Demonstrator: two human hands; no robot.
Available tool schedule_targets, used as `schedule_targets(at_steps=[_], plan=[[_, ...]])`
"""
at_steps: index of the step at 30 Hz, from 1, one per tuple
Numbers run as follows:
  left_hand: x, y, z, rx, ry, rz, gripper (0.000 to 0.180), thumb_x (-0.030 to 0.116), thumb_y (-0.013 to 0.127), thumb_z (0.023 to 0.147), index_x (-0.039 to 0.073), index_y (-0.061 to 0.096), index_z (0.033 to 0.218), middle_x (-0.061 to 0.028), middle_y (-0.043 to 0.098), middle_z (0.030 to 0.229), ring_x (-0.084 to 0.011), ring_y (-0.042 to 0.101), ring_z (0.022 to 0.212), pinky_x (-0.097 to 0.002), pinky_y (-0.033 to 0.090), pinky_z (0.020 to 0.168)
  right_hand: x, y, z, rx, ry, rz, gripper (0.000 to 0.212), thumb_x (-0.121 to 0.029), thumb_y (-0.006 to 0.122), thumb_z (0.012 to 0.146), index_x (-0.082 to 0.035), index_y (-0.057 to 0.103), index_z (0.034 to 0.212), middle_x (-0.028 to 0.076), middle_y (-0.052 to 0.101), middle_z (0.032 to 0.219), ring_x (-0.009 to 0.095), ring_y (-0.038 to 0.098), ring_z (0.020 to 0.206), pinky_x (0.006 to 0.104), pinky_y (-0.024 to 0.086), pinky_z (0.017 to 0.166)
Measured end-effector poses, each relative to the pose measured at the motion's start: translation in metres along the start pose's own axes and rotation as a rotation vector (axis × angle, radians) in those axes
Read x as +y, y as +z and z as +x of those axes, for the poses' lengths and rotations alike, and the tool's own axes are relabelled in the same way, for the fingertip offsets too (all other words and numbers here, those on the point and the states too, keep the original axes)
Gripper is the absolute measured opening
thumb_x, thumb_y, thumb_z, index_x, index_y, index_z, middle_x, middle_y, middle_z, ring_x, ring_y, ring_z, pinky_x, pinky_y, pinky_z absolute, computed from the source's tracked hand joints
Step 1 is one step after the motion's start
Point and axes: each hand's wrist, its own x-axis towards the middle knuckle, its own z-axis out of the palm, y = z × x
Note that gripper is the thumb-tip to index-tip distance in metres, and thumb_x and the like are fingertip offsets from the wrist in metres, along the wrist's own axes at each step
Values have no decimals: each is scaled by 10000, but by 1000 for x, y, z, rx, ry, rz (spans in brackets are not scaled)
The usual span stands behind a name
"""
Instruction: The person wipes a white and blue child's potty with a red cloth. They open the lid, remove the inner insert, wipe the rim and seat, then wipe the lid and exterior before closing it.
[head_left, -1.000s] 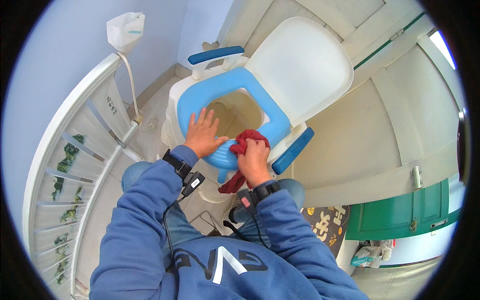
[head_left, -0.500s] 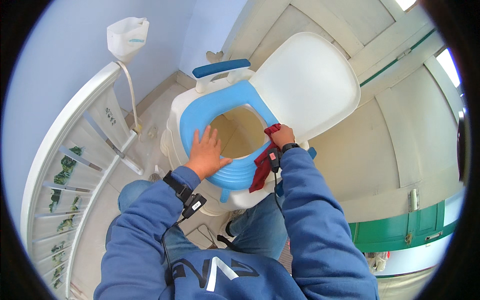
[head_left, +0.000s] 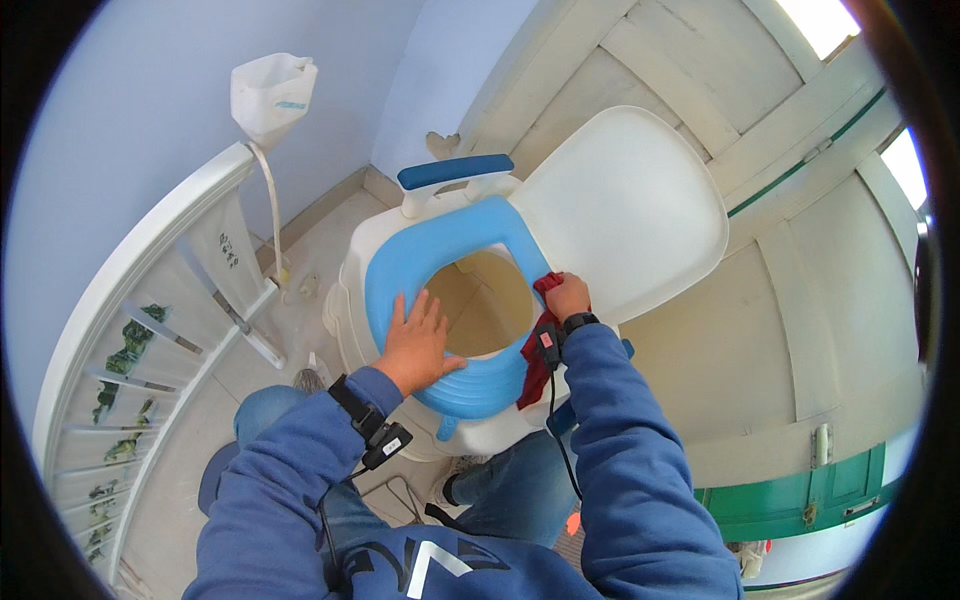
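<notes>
We see a person in a blue top bending over a white toilet chair (head_left: 375, 255) with a blue seat ring (head_left: 420, 260). The left hand (head_left: 418, 340) lies flat and open on the front of the blue seat ring, with the fingers spread out. The right hand (head_left: 566, 297) is closed around a red cloth (head_left: 535, 355). It presses the cloth on the right side of the seat ring, close to where the white lid (head_left: 625, 205) stands up. Part of the cloth hangs down over the edge of the seat, below the wrist. Each wrist wears a black band with a small box and a thin wire. Behind the seat we see a blue armrest (head_left: 455, 170). On the left stands a white railing (head_left: 170, 290). A white bag (head_left: 270, 92) hangs on the wall above it.
</notes>
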Motion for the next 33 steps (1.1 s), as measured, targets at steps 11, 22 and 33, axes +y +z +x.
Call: schedule_targets(at_steps=[11, 22, 33], plan=[[1, -3, 3, -19, 26, -4, 782, 668, 545, 895, 60, 599, 1383, -227, 414, 1541, -395, 220, 1509, -665, 107, 1177, -84, 57, 108, 118, -437, 216, 276, -122, 713, 805, -162, 747, 1076, 207, 631, 1143, 400, 623, 1055, 464, 511, 932], [4, -4, 4, -58, -36, -6, 853, 632, 539, 916, -27, 471, 1454, -271, 374, 1550, -408, 182, 1520, -660, 115, 1174, 4, -31, 31, -252, -669, 167, 375, -81, 739, 782, -97, 691, 1153, 200, 620, 1206, 388, 591, 1140, 427, 495, 982], [-56, -39, 136, 65, 27, -83, 704, 442, 629, 938, 110, 403, 1516, -187, 308, 1608, -402, 225, 1509, -625, 237, 1173, -44, -56, 66, -196, -580, 254, 336, -172, 762, 788, -139, 714, 1119, 210, 642, 1152, 396, 605, 1073, 427, 504, 954]])
